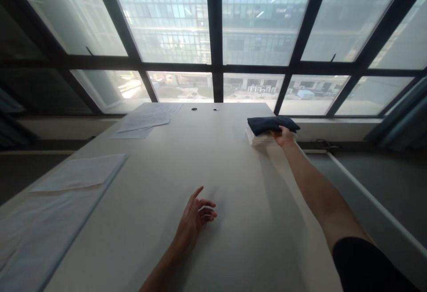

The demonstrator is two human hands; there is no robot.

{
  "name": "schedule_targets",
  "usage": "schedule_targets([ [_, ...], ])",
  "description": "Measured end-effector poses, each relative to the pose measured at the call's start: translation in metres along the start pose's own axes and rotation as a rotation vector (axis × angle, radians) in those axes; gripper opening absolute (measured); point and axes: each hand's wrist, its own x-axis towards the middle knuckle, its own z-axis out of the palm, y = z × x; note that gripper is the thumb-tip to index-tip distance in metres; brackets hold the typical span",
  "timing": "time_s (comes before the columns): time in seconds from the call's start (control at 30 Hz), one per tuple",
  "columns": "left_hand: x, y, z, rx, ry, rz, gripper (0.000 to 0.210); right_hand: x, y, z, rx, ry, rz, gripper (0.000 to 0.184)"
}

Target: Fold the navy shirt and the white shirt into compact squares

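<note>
Dark sleeve nearest, my right grip seems, small from here, to pinch the dark cloth on the white stack near the desk edge. My left grip hangs loose, empty. One hard tug could drag the stack off.

Your head-worn camera is looking forward and down along the white table from above its near end, facing the black-framed window beyond. Your left hand is showing closer to the lens, your right hand farther off.
</note>
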Motion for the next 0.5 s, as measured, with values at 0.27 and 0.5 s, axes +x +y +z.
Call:
schedule_targets([
  [0.27, 0.001, -0.003, -0.003, 0.021, -0.038, 0.002, 0.082, -0.034, -0.005, -0.022, -0.520, 0.138, -0.044, 0.013],
  [0.5, 0.001, -0.005, -0.003, 0.083, -0.090, 0.029, 0.069, -0.060, 0.002, 0.004, -1.192, 0.059, -0.531, 0.046],
])
